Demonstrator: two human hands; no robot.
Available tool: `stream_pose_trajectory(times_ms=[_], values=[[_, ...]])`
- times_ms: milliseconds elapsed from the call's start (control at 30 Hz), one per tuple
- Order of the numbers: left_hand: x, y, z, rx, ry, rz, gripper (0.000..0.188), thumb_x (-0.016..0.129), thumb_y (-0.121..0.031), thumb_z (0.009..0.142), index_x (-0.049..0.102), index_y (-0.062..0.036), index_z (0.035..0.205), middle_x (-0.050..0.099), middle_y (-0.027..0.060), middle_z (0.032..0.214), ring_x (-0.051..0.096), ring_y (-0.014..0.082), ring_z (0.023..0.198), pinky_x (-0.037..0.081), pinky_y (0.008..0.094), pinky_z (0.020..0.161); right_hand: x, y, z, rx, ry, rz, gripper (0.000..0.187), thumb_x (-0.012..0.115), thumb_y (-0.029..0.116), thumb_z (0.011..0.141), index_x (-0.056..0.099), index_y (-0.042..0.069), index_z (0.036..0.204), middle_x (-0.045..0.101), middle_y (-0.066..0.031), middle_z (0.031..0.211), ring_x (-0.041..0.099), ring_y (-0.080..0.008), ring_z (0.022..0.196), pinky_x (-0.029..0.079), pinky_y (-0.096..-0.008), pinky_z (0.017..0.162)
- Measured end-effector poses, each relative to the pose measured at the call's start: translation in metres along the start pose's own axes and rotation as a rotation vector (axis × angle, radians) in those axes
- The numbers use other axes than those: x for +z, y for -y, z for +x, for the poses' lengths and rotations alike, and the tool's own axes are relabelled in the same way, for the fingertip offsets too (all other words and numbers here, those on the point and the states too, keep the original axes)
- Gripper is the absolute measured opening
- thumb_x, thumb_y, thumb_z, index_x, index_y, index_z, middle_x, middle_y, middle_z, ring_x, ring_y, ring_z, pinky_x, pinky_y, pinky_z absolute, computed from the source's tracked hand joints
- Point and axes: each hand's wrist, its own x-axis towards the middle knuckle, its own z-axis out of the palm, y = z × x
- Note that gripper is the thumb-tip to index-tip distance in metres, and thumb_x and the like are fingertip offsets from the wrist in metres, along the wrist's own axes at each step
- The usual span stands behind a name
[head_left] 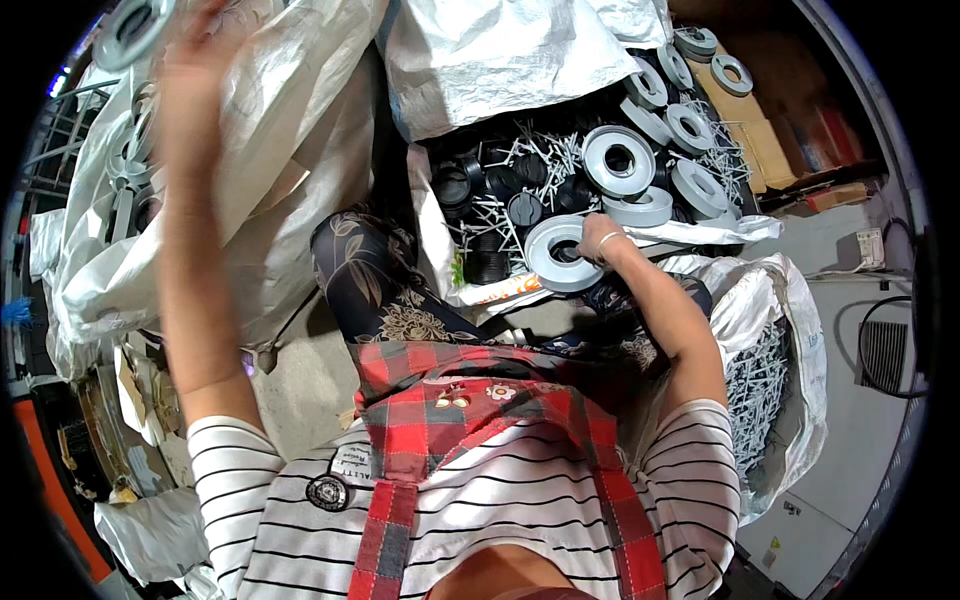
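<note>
The right grip [600, 240] is clamped on the right-hand rim of a light-grey, round, smooth-faced ring [543, 265] with a hole through its middle. The fingers bend over the rim toward that hole, presumably because the open centre gives them an edge to hook; the far side of the hold is hidden. The ring lies at the near edge of an opened white woven sack [428, 225], just beyond the person's knees, probably kept there for a short reach.

Just beyond the right grip sit more light-grey rings [600, 182], some leaning or overlapping as though tipped in loosely. Left of it, black, round, ribbed plastic caps [525, 208] lie mixed with thin silver nail-like pins [560, 152]; the sack's walls seem to stop this heap from spreading. Nearer the body and to the right of the grip, a second white sack [808, 345] stands open, holding a mass of similar silver pins [757, 400], likely gathered apart from the bulkier parts.

The left grip [205, 45] is raised well apart from the right one, near another grey ring [113, 48] at the upper-left edge. It is too blurred to tell whether its fingers are together or apart.
</note>
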Motion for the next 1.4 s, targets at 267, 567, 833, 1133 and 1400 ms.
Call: stream_pose_trajectory(times_ms=[267, 567, 833, 1133, 1400], values=[[0.165, 0.066, -0.144, 0.35, 0.872, 0.208, 0.097, 0.086, -0.035, 0.053, 0.04, -0.0022, 0.133, 0.036, 0.0208, 0.138, 0.022, 0.0395, 0.136, 0.024, 0.0453, 0.109, -0.067, 0.035, -0.014, -0.284, -0.219, 0.636, 0.055, 0.072, 0.033, 0.06, 0.063, -0.006, 0.099, 0.065, -0.0247, 0.095, 0.063, -0.0337, 0.089, 0.049, -0.0349, 0.083], [0.213, 0.127, -0.122, -0.864, 0.667, -0.182, 0.057, 0.073, -0.049, 0.07, 0.067, 0.0019, 0.095, 0.067, 0.0108, 0.081, 0.063, 0.0157, 0.071, 0.05, 0.0295, 0.066, -0.009, -0.022, 0.142, 0.085, -0.277, 0.459, 0.062, 0.05, 0.051, 0.086, 0.065, -0.008, 0.096, 0.059, -0.0312, 0.106, 0.058, -0.0405, 0.101, 0.044, -0.0416, 0.09], [0.235, 0.168, -0.117, -1.07, 0.453, -0.412, 0.046, 0.069, -0.019, 0.077, 0.053, 0.0063, 0.112, 0.063, 0.0143, 0.093, 0.062, 0.018, 0.074, 0.052, 0.0299, 0.065, 0.046, -0.027, 0.196, -0.003, -0.467, 0.406, 0.025, 0.06, 0.024, 0.074, 0.068, 0.001, 0.081, 0.065, -0.0226, 0.089, 0.062, -0.0386, 0.089, 0.051, -0.0381, 0.077], [0.243, 0.167, -0.169, 0.164, 0.953, 0.269, 0.071, 0.079, -0.021, 0.065, 0.045, -0.0033, 0.125, 0.05, 0.0149, 0.12, 0.043, 0.0329, 0.117, 0.034, 0.0421, 0.102, -0.056, -0.006, 0.065, -0.25, -0.538, 0.939, 0.021, 0.063, 0.021, 0.071, 0.068, 0.001, 0.077, 0.063, -0.0138, 0.065, 0.058, -0.0202, 0.058, 0.047, -0.0304, 0.06], [0.264, 0.157, -0.149, -0.047, 1.09, 0.5, 0.061, 0.07, -0.025, 0.071, 0.049, 0.0037, 0.12, 0.062, 0.0188, 0.101, 0.058, 0.036, 0.096, 0.041, 0.0417, 0.096, -0.071, 0.006, 0.026, -0.384, -0.773, 1.134, 0.015, 0.064, 0.014, 0.08, 0.061, -0.001, 0.08, 0.054, 0.0016, 0.066, 0.047, -0.0063, 0.061, 0.04, -0.0226, 0.056]])
